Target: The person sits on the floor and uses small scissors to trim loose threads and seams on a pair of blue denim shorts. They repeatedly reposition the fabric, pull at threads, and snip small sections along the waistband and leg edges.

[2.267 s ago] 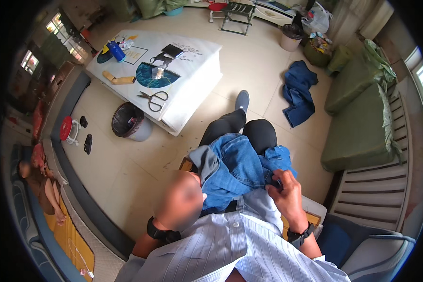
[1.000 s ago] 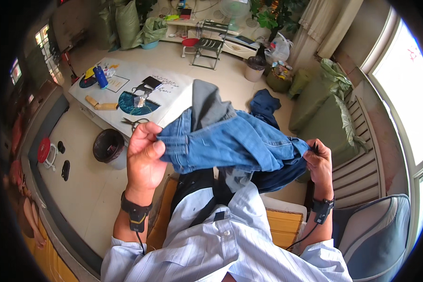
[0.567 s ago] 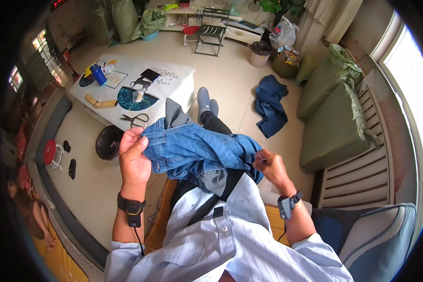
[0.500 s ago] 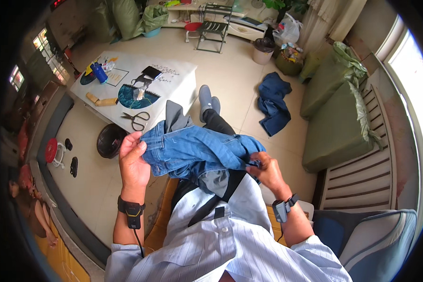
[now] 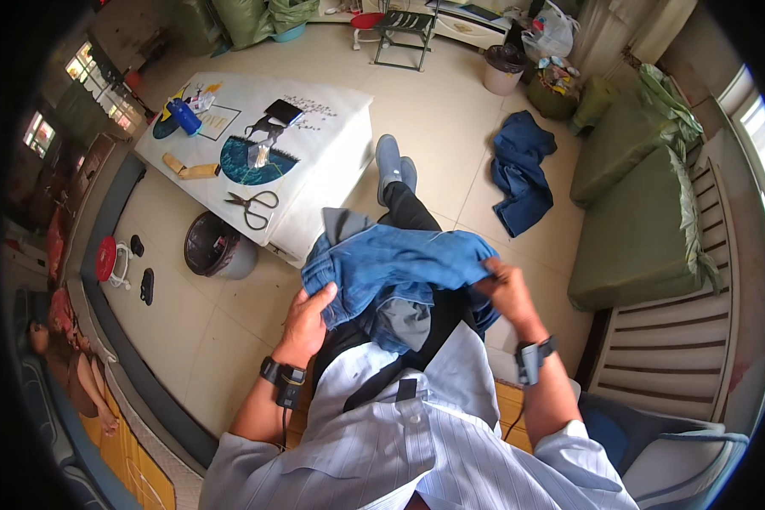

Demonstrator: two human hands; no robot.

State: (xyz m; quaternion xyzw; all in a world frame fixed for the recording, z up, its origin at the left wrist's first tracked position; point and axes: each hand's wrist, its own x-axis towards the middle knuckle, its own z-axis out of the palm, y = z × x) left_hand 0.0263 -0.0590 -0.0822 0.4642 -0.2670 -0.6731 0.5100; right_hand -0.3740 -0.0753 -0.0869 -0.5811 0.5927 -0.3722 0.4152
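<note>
Across my lap lies a pair of blue jeans (image 5: 408, 255), bunched up, with grey lining cloth showing at its upper left and at the lower middle. My left hand (image 5: 308, 319) is closed on the jeans' left end, near the waistband, thumb on top. On the opposite end, my right hand (image 5: 510, 293) pinches the denim; its fingertips are partly hidden and slightly blurred. Beyond the left hand, a pair of black-handled scissors (image 5: 255, 206) lies on the near corner of the white table (image 5: 331, 127).
Another pair of dark blue jeans (image 5: 521, 170) is heaped on the floor to the right. Green wrapped bundles (image 5: 642, 234) rest on a slatted bench (image 5: 671, 340). A lined bin (image 5: 217, 245) stands beside the table. At far left, another person's bare legs (image 5: 92, 391) show.
My left hand has moved right and down with the jeans' waistband end, nearer the right hand. My right hand has shifted its hold along the right end. The view has swung a little left.
</note>
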